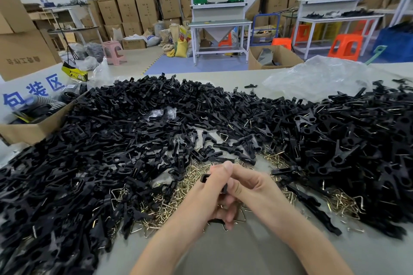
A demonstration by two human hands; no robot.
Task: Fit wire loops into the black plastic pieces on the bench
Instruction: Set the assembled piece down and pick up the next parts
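Together, left hand [209, 192], right hand [251, 187], fingers [239, 176] round black piece [204, 177].

Plastic pieces [134, 140] heaped across bench [234, 252]; wire loops [163, 207] before them; box [38, 129] at left.

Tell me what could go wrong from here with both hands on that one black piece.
1. The left hand and right hand cover most of the black piece, so a half-seated loop could go unnoticed.
2. The loose wire loops beneath lie tangled; grabbing one may drag up several.
3. The heap of black pieces crowds the work spot, so a finished piece might get mixed back in.
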